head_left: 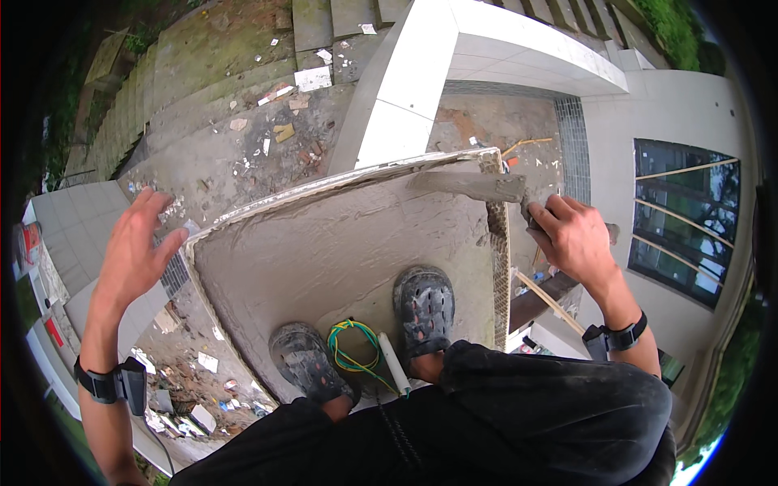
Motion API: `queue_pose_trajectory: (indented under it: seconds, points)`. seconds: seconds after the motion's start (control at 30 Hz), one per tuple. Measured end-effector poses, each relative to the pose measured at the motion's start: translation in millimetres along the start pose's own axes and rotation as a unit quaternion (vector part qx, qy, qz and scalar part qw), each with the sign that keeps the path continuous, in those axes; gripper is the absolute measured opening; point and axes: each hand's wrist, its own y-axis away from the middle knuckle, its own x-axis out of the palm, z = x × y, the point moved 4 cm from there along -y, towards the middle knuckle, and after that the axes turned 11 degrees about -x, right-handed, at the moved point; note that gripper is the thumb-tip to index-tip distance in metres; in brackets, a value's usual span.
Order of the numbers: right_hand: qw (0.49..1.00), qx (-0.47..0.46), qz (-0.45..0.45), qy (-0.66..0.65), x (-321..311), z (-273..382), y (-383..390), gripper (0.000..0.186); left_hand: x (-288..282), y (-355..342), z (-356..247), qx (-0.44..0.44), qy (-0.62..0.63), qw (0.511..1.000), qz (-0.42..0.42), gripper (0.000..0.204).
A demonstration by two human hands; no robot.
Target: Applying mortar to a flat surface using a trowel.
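My right hand (574, 235) is closed round the handle of a trowel. The trowel's mortar-coated blade (486, 187) lies across the far right corner of a raised slab, level with the wet grey mortar (324, 243) spread over its top. Fingers apart and holding nothing, my left hand (139, 243) hovers beside the slab's left corner. Whether it touches the edge I cannot tell. The mortar looks streaked and uneven, and a pale raised rim (324, 189) runs along the slab's far side.
My clogs (425, 304) stand on the slab, with a coil of green and yellow line (350, 344) and a white rod (394, 364) between them. Beyond the slab's edges is a drop to rubble-strewn ground (243, 146). A white beam (405, 105) rises at the far side; a barred window (685, 219) is at right.
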Motion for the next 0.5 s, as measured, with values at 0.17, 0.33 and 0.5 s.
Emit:
queue_pose_trajectory:
  seconds: [0.17, 0.33, 0.5]
  points:
    - [0.999, 0.032, 0.029, 0.014, 1.7, -5.5, -5.5, 0.022, -1.0, -1.3, -1.9, 0.001, 0.005, 1.0, 0.007, 0.059]
    - [0.997, 0.041, 0.058, 0.042, 4.9, -9.1, -18.9, 0.014, 2.0, 2.3, 3.0, -0.009, -0.027, 0.999, -0.022, 0.057]
    - [0.995, 0.017, 0.072, 0.059, 17.4, -4.4, -37.7, 0.01, 1.1, 0.2, -2.1, -0.005, 0.004, 1.0, 0.003, 0.056]
